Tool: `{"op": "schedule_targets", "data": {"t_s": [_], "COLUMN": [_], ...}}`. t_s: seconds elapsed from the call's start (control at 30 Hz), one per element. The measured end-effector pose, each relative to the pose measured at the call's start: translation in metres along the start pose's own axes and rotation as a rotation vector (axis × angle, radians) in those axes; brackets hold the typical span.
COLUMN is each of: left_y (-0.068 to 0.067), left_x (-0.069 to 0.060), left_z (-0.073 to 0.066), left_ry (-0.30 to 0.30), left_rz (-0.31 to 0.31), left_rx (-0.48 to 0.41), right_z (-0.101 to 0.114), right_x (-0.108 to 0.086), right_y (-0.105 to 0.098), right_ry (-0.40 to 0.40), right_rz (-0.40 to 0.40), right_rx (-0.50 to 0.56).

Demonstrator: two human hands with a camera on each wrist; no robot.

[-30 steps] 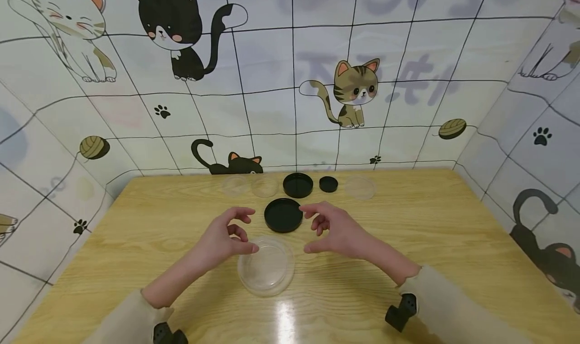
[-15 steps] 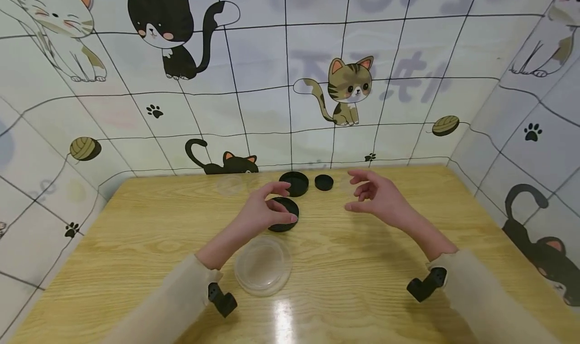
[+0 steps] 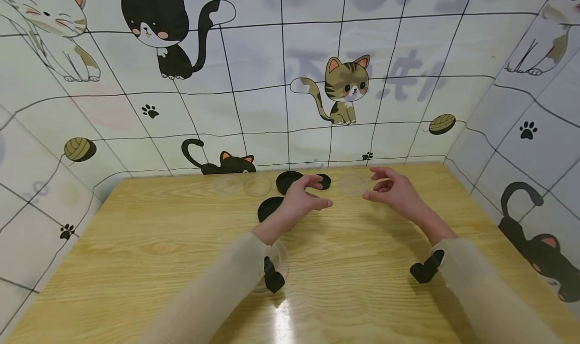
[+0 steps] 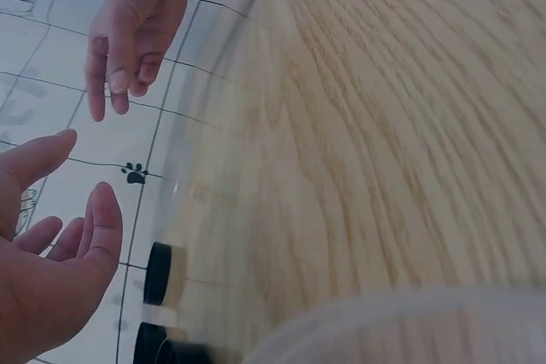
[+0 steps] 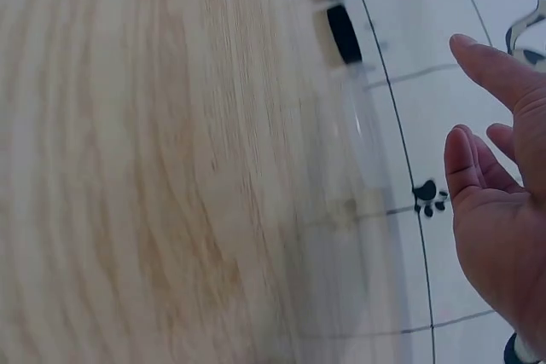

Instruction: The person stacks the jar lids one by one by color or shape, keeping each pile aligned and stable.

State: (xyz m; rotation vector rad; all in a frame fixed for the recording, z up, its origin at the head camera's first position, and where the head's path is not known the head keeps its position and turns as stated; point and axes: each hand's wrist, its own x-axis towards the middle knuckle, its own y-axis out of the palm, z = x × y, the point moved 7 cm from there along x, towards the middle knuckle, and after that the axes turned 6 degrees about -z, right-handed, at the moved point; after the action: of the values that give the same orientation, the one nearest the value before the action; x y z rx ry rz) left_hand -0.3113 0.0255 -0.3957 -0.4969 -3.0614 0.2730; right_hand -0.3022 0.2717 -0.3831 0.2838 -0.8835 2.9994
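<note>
My left hand (image 3: 299, 199) is in the air over the back middle of the table, fingers and thumb apart, holding nothing. It partly covers a black round dish (image 3: 286, 181), a larger black dish (image 3: 268, 208) and a small black dish (image 3: 325, 181). My right hand (image 3: 399, 193) hovers farther right, its thumb and fingers parted and nothing between them. Between the hands, near the back edge, lies a clear round dish (image 3: 352, 184), seen edge-on in the right wrist view. A large clear dish (image 3: 282, 268) sits nearer, mostly hidden under my left forearm.
Two more clear round pieces, one at the left (image 3: 226, 185) and one beside it (image 3: 257, 185), lie along the back edge of the wooden table (image 3: 158, 263). A cat-printed cloth wall (image 3: 263, 107) rises right behind that edge.
Both hands have moved to the right and toward the back. My left hand has passed over the black dishes; my right hand has gone past the clear dish. The dishes stay where they were.
</note>
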Motion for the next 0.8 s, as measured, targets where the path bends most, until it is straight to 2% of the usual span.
{"op": "schedule_targets", "data": {"t_s": [0.23,0.43,0.6,0.8], "left_y": [0.026,0.042,0.049,0.052], "left_x": [0.018,0.029,0.032,0.036], "left_z": [0.008,0.016,0.019,0.024], "left_ry": [-0.035,-0.033,-0.051,-0.070], "left_rz": [-0.044,-0.119,-0.185,-0.255], "left_rx": [0.019,0.002,0.030,0.035], "right_z": [-0.030,-0.046,-0.052,-0.051], "right_x": [0.013,0.020,0.025,0.029], "right_y": [-0.018,-0.018,-0.013,-0.002], "right_ry": [0.086,0.110,0.119,0.138], "right_rz": [-0.052,-0.034,-0.007,0.059], "right_rx": [-0.023,-0.036,-0.042,-0.024]}}
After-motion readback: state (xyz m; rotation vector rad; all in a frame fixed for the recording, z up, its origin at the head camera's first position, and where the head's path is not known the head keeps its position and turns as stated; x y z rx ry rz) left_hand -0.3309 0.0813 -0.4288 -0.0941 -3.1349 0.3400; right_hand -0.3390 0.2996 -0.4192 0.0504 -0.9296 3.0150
